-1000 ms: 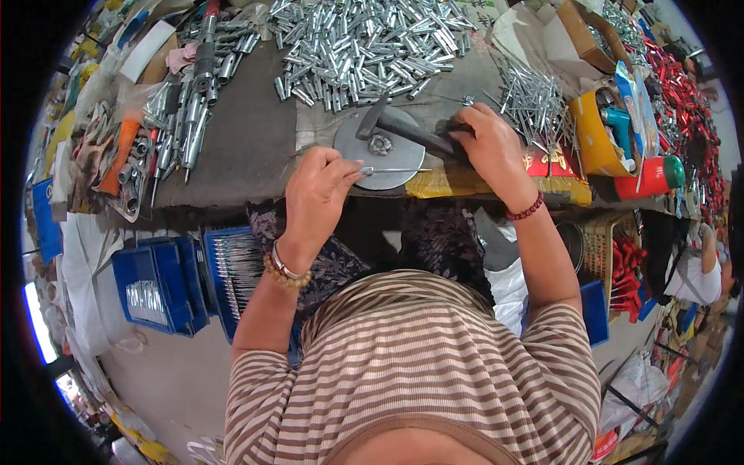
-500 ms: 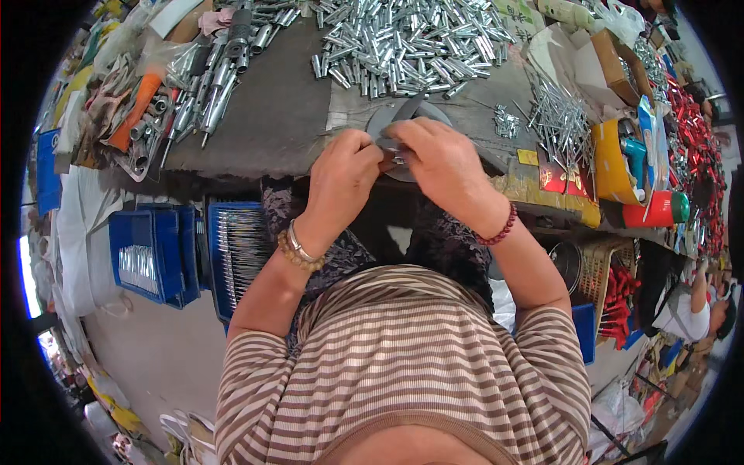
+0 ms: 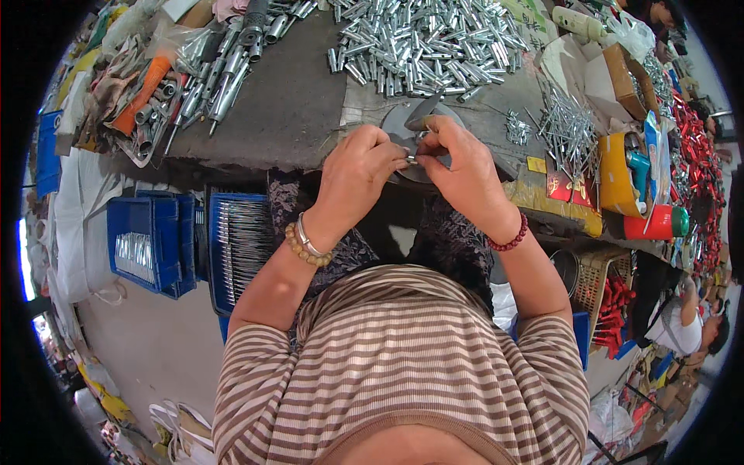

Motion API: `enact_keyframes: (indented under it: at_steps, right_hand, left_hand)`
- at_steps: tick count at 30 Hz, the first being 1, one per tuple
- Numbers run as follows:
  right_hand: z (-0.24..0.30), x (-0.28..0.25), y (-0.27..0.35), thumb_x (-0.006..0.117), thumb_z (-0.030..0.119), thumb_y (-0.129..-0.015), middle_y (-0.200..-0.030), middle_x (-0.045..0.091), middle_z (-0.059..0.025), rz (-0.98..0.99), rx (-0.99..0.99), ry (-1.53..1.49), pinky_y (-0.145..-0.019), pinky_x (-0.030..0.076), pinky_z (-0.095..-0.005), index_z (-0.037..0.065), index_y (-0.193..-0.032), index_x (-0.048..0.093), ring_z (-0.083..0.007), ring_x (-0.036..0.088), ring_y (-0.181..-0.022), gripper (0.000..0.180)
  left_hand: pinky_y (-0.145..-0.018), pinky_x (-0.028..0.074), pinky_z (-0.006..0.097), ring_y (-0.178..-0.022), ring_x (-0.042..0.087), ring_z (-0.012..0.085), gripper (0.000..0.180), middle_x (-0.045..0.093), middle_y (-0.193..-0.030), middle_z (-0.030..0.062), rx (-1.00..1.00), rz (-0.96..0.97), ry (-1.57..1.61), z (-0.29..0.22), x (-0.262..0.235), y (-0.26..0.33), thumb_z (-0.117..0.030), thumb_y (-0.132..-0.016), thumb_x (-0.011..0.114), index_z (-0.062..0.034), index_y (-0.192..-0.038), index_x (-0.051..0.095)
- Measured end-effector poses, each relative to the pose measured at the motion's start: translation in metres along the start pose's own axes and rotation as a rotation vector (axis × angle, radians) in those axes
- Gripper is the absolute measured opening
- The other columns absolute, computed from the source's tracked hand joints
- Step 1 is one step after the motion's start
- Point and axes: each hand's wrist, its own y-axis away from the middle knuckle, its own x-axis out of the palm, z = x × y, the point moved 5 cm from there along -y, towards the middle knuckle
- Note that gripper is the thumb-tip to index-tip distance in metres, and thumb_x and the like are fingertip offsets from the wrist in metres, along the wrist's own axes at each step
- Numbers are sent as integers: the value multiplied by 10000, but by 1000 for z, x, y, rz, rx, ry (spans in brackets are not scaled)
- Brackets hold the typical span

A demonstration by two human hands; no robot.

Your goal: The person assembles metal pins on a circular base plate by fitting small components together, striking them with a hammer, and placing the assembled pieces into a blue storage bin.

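Note:
My left hand and my right hand meet at the near edge of the grey workbench. Together their fingertips pinch a small thin metal pin; most of it is hidden by the fingers. Right behind the hands sits a round grey metal disc with a dark lever rising from it. A big heap of short silvery metal tubes covers the bench beyond. A beaded bracelet and a bangle circle my left wrist, a red bead bracelet my right.
Larger metal sleeves and an orange tool lie at the bench's left. Loose thin pins, a yellow box and red items are on the right. Blue crates of metal parts stand on the floor to the left. Another person sits far right.
A second ago my right hand gripped the dark lever and my left rested by the disc. Both hands have since come together at the bench edge, pinching the small pin.

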Motion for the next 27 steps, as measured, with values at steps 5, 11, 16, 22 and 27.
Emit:
enact_keyframes:
  at_steps: [5,11,16,22,27]
  right_hand:
    - [31,8,-3,653,-22,-827,-861,646,-126,-6,-210,354,-772,527,-466,57,-1085,597,-346,646,-878,275]
    - [37,10,4,659,-7,-823,-866,638,-103,-4,-282,442,-794,519,-432,70,-1056,589,-327,634,-883,256]
    - [20,-30,9,745,58,-836,-951,677,-122,-189,-188,565,-845,527,-442,66,-1189,639,-335,649,-959,368]
    - [-14,-51,19,736,54,-854,-1014,648,-135,-104,-112,534,-798,538,-472,58,-1126,673,-388,649,-935,279]
    - [14,-58,47,722,43,-890,-1055,644,-126,-118,20,357,-725,543,-431,42,-1133,691,-378,666,-866,244]
  left_hand:
    - [-740,530,424,-879,649,306,128,624,-929,88,-56,14,-5,6,4,3,-88,-838,803,-48,-944,743]
    - [-729,528,423,-867,647,321,110,627,-935,100,-36,-11,41,9,3,4,-47,-845,791,-39,-942,740]
    - [-723,525,414,-861,650,307,106,622,-928,94,-52,34,44,1,-1,1,-58,-852,798,-49,-944,747]
    - [-741,517,360,-850,627,259,176,606,-935,92,-50,44,83,7,3,3,-16,-865,778,-37,-1039,761]
    - [-731,521,351,-842,631,252,201,606,-940,93,-24,54,68,6,2,2,9,-863,774,-36,-1059,762]
